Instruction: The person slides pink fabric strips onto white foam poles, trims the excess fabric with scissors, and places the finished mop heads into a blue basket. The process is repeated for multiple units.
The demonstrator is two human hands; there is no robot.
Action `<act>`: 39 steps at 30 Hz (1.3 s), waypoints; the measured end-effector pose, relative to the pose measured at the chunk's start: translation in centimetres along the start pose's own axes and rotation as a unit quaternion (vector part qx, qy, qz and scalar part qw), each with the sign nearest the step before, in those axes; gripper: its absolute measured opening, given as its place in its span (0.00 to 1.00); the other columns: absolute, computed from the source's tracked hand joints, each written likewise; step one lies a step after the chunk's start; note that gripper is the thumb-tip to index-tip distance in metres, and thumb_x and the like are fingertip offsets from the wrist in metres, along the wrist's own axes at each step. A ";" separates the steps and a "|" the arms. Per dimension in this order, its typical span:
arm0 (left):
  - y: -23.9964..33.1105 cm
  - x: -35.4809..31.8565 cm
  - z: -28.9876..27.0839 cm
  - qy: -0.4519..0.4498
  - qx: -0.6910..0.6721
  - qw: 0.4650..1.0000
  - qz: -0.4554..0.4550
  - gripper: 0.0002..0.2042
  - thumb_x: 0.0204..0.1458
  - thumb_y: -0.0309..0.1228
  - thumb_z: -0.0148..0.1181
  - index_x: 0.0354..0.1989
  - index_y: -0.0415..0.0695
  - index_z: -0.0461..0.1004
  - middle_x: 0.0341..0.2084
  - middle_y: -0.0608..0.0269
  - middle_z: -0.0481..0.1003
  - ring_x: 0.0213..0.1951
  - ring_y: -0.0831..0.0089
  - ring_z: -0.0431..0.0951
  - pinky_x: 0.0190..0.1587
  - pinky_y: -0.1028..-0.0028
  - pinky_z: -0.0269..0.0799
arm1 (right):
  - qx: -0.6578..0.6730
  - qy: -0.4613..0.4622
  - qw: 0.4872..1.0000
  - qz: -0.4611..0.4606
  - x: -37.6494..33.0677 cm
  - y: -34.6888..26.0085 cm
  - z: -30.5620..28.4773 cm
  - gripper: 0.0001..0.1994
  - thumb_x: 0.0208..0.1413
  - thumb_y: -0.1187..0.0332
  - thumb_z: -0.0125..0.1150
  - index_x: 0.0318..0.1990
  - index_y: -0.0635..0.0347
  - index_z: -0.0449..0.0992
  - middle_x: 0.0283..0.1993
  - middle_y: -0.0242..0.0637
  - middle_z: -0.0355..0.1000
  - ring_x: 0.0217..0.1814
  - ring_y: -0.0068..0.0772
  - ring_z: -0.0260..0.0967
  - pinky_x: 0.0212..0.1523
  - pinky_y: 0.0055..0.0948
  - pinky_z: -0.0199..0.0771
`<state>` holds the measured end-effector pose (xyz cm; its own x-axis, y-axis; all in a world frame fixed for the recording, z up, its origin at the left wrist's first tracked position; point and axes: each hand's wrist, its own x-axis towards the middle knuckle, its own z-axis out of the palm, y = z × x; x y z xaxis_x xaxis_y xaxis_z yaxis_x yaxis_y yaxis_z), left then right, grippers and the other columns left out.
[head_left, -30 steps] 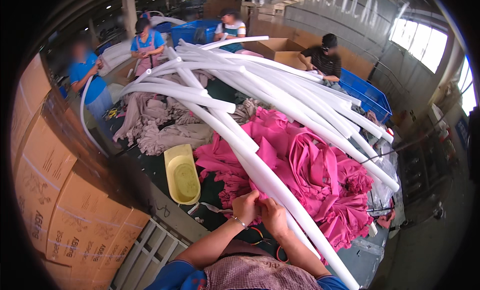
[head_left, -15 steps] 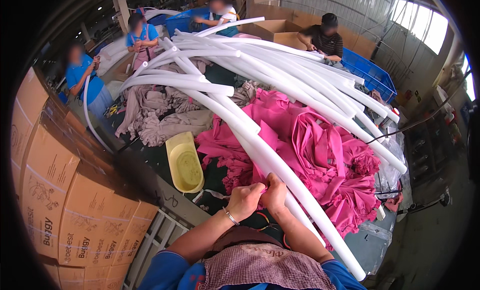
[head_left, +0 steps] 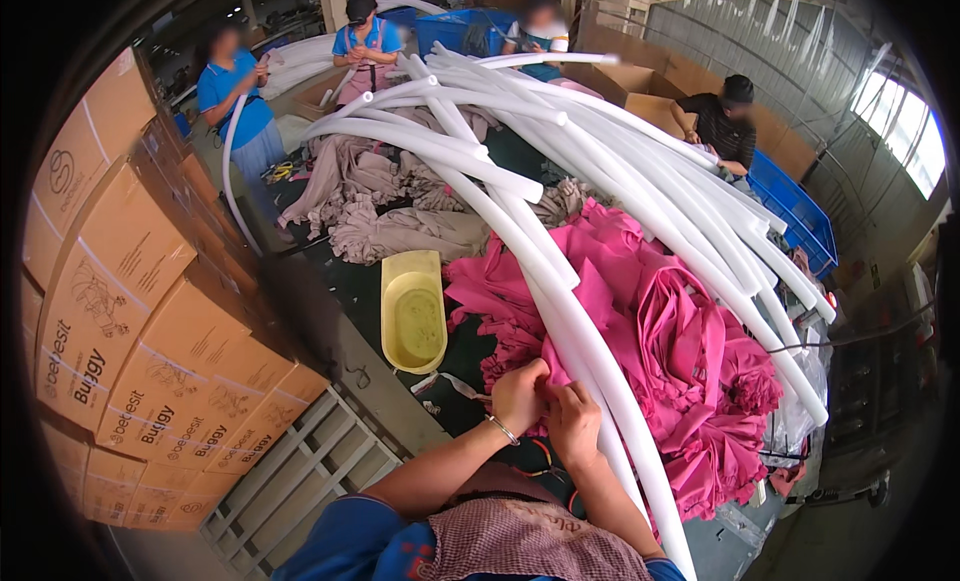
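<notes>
My left hand (head_left: 521, 397), with a silvery bracelet at the wrist, and my right hand (head_left: 574, 421) meet at the near edge of the pink fabric pile (head_left: 660, 351). Fingers on both hands are closed, fingertips together, over a small bit of pink cloth that they almost wholly hide. Just right of them, a long white foam tube (head_left: 600, 371) slopes across the pink fabric toward my body. Beyond my left hand stands a pale yellow plastic tub (head_left: 388, 316) with a little yellowish content. A pair of orange-handled snips (head_left: 541, 461) lies partly hidden beside my right forearm.
Several white tubes (head_left: 640, 181) spread over the table, with greyish-beige fabric (head_left: 400, 231) at the back left. Stacked cardboard boxes (head_left: 120, 331) and a pale slatted pallet (head_left: 310, 461) are at left. Blue crates (head_left: 795, 206) and several co-workers (head_left: 722, 126) line the far side.
The view has swung, so the scene sits farther right and the tub a little higher. My hands stay together; the right hand has turned, its fingers now bent over the left fingertips.
</notes>
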<state>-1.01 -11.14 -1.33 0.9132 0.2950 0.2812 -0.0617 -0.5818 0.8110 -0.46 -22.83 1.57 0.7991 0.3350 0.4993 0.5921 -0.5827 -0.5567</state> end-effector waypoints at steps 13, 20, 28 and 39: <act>0.9 -0.6 0.1 -0.009 0.045 0.997 0.057 0.09 0.39 0.21 0.59 0.31 0.43 0.72 0.27 0.59 0.77 0.28 0.60 0.78 0.30 0.65 0.73 | 0.016 0.018 0.994 0.110 -1.7 2.4 0.6 0.07 0.39 0.83 0.56 0.29 0.64 0.72 0.29 0.48 0.69 0.28 0.49 0.69 0.28 0.38 0.69; -0.5 -1.6 -1.0 -0.097 -0.029 0.995 -0.026 0.07 0.41 0.27 0.64 0.29 0.43 0.74 0.25 0.57 0.77 0.29 0.64 0.79 0.30 0.69 0.73 | -0.058 0.026 0.998 -0.007 3.7 2.3 -5.5 0.25 0.38 0.69 0.70 0.48 0.60 0.70 0.47 0.47 0.69 0.50 0.52 0.64 0.51 0.45 0.65; -2.6 -0.6 1.2 -0.423 -0.514 0.696 -0.268 0.19 0.59 0.43 0.51 0.49 0.39 0.69 0.42 0.54 0.75 0.40 0.68 0.78 0.42 0.71 0.76 | -0.180 -0.070 0.979 0.070 -0.7 5.4 -10.9 0.25 0.41 0.65 0.63 0.49 0.61 0.68 0.38 0.51 0.72 0.39 0.54 0.71 0.36 0.45 0.72; -7.1 10.5 -2.4 -0.143 -0.735 0.592 -0.297 0.18 0.56 0.44 0.54 0.48 0.46 0.67 0.44 0.50 0.74 0.48 0.55 0.75 0.52 0.57 0.70 | -0.131 -0.317 0.898 0.275 -36.0 0.9 -40.6 0.26 0.47 0.68 0.62 0.55 0.64 0.68 0.55 0.49 0.68 0.55 0.38 0.67 0.51 0.40 0.67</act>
<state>8.03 -2.10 -2.87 0.9677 -0.1456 -0.2060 0.2121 0.9117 0.3520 -32.97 -65.48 10.09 0.9113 0.2490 -0.3279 0.1107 -0.9153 -0.3873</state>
